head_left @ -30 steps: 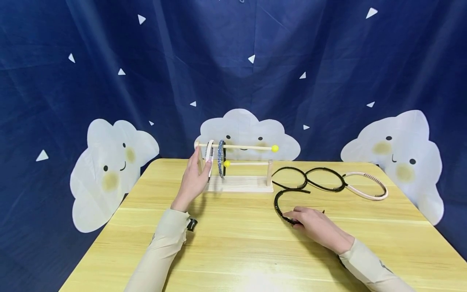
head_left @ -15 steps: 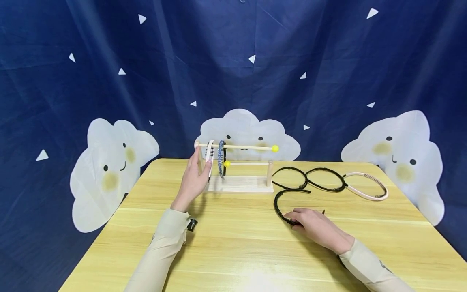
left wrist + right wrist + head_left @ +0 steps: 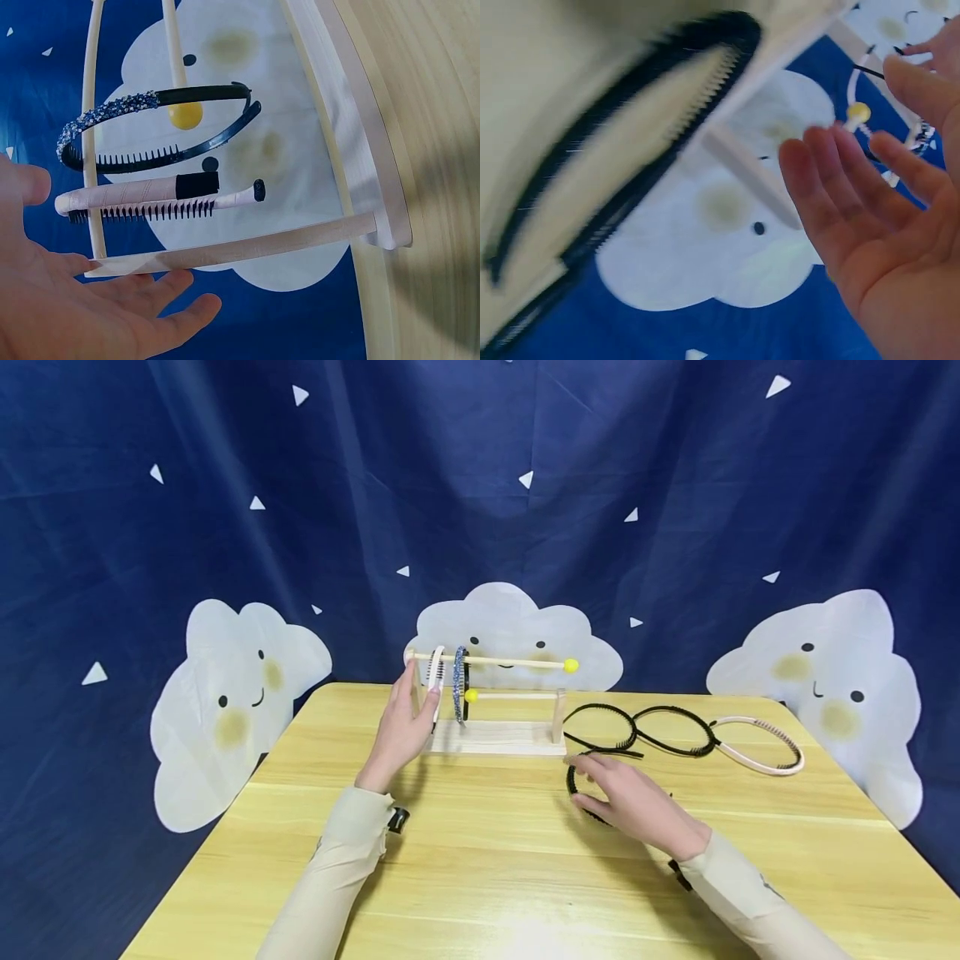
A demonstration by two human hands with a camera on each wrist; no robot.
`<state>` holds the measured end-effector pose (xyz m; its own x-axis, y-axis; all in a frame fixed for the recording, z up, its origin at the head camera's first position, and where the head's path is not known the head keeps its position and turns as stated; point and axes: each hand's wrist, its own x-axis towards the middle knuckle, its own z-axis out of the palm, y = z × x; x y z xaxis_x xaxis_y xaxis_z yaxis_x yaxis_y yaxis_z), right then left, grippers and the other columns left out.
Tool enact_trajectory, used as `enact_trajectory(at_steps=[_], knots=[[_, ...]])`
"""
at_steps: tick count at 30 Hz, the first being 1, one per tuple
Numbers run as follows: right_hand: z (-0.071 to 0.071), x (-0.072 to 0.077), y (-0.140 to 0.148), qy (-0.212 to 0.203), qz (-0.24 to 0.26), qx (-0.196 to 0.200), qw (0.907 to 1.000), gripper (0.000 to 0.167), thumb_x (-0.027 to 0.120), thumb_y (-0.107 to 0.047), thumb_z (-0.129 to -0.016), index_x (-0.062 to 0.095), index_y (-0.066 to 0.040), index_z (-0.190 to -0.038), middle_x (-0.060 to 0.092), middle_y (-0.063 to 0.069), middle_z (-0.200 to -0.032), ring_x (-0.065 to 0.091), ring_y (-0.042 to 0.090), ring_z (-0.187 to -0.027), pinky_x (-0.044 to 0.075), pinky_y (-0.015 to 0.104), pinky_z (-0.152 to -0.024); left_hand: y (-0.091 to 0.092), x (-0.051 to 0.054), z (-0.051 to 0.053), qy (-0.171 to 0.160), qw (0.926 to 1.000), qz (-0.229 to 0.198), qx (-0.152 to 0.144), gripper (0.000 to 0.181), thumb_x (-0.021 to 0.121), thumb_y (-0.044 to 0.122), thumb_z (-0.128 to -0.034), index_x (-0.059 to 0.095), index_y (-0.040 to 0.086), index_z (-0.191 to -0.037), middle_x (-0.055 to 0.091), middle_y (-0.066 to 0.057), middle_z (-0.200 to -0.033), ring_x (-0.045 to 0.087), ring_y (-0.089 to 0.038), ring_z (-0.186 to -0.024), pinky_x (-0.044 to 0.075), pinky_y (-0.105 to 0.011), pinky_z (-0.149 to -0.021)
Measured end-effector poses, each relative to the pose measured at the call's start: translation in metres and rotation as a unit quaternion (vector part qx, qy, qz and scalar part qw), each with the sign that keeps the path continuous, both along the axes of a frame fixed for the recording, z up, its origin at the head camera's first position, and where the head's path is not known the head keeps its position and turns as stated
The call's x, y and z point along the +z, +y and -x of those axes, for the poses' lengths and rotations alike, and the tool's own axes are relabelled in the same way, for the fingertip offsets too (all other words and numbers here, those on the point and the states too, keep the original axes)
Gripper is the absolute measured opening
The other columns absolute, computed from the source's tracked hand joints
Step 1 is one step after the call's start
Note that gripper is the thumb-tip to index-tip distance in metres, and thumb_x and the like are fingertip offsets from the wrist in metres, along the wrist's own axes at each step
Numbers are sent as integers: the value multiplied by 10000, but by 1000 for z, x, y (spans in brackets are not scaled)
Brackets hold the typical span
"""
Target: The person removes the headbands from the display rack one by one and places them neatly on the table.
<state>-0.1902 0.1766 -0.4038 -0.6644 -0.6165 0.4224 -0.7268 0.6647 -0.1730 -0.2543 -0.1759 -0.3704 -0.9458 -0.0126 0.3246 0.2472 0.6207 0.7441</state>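
My left hand (image 3: 400,727) touches the left upright of a small wooden stand (image 3: 498,739); its fingers extend behind the upright, with the thumb held apart. On the stand's upper rod (image 3: 517,662) hang a white toothed headband (image 3: 127,196), nearest the hand, and a blue glittery headband (image 3: 112,112). My right hand (image 3: 637,797) hovers with spread fingers over a black beaded headband (image 3: 572,781) on the table, partly hiding it. In the right wrist view nothing is between those fingers.
Two black headbands (image 3: 622,746) (image 3: 686,752) and a white headband (image 3: 750,767) lie in a row right of the stand. Yellow balls (image 3: 571,666) (image 3: 471,696) cap the rods. A blue cloud-print curtain (image 3: 480,485) hangs behind the table (image 3: 480,860).
The right hand has let go of the front black headband, spread its fingers and moved slightly up and left. The left hand stays at the stand. The head view has shifted slightly.
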Motion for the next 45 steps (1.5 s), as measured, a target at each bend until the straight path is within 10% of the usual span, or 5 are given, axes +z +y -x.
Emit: enact_trajectory(at_steps=[19, 28, 45], knots=[[67, 83, -105, -422, 1379, 119, 9895, 720, 787, -339, -917, 459, -91, -1508, 549, 102, -1424, 601, 273, -1215, 551, 413, -974, 0, -1, 1, 26, 10000, -33, 25, 743, 450, 475, -1068, 99, 206, -1665, 184, -124, -1700, 275, -387, -1522, 263, -594, -1214], [108, 115, -136, -831, 255, 200, 9960, 972, 831, -507, -824, 362, -120, -1582, 430, 126, -1560, 403, 326, -1440, 351, 495, -1186, 2, -1, 2, -19, 10000, 17, 3, 745, 437, 498, -1065, 93, 222, -1666, 181, -93, -1703, 289, -374, -1518, 279, -596, -1207], [138, 108, -158, -1441, -1248, -477, 9805, 1329, 816, -708, -703, 76, -161, -1662, 241, 174, -1676, 214, 385, -1546, 109, 621, -1246, 0, -1, -1, -54, 10000, 15, 25, 746, 432, 497, -1069, 72, 229, -1666, 168, -89, -1705, 288, -378, -1518, 288, -604, -1200]])
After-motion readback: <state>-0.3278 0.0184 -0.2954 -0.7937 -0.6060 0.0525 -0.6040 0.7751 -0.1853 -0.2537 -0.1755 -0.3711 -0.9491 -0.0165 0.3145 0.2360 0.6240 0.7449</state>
